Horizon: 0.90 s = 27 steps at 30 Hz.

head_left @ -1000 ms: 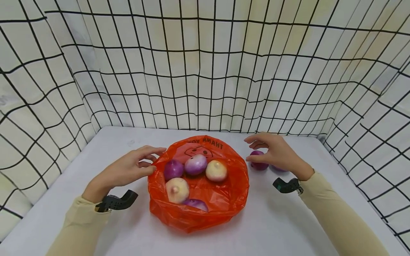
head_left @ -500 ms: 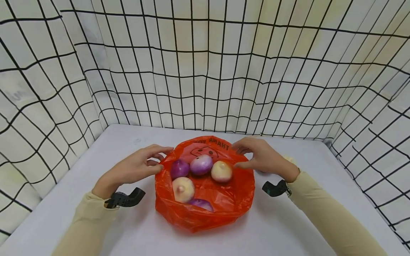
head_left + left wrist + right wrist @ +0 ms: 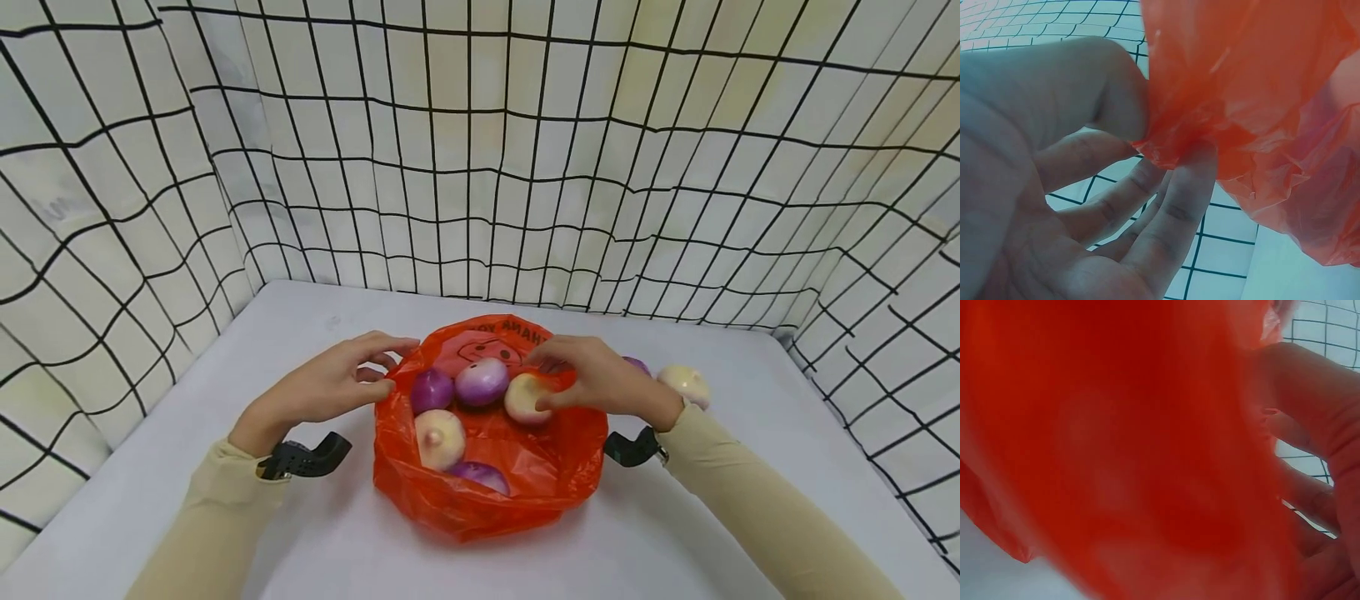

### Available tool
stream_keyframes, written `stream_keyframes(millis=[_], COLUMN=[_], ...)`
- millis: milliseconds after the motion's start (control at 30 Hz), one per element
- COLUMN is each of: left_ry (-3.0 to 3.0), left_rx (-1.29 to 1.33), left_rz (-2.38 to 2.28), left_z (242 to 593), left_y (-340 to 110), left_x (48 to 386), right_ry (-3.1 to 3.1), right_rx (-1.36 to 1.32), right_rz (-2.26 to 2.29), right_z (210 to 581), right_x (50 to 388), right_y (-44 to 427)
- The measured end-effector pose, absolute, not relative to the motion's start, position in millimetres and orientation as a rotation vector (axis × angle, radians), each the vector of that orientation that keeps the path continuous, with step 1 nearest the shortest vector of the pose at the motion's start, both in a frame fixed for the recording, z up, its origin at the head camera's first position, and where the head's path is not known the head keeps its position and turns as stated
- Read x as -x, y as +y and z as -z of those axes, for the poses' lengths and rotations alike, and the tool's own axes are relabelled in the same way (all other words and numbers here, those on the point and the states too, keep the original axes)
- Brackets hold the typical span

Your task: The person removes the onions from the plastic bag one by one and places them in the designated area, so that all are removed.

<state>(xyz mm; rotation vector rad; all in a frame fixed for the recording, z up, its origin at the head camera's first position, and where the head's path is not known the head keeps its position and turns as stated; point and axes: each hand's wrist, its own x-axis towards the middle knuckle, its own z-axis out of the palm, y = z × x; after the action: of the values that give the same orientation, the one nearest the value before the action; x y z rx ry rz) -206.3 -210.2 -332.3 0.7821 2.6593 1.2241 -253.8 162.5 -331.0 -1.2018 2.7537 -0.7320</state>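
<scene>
An orange-red plastic bag (image 3: 480,508) stands with its mouth rolled open. In it lie several onions, among them a purple onion (image 3: 432,391), a paler purple onion (image 3: 482,382) and a whitish onion (image 3: 441,440). My left hand (image 3: 326,385) pinches the bag's left rim between thumb and fingers, as the left wrist view shows. My right hand (image 3: 603,377) reaches over the right rim, thumb and index finger apart. Its thumb overlaps another whitish onion (image 3: 522,398) inside the bag. Red film hides the right fingertips in the right wrist view.
On the white table (image 3: 315,533), behind the right wrist, sit a pale onion (image 3: 688,383) and a partly covered purple onion (image 3: 635,364). White walls covered with black netting (image 3: 480,167) enclose the table's back and sides.
My right hand has moved left, from beside the onions on the table to over the bag's right rim. The left hand keeps its hold. The view has shifted slightly.
</scene>
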Motion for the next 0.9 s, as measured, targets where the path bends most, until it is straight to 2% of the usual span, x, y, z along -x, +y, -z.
stream_keyframes(millis=[900], left_ry=[2.634], left_rx=[-0.772], left_rz=[-1.231], left_z=[332.1], left_y=[-206.3], left_x=[203.5], right_ry=[2.739], right_rx=[1.12], right_rz=[0.67], right_z=[358.9], right_x=[272.9], right_y=[161.5])
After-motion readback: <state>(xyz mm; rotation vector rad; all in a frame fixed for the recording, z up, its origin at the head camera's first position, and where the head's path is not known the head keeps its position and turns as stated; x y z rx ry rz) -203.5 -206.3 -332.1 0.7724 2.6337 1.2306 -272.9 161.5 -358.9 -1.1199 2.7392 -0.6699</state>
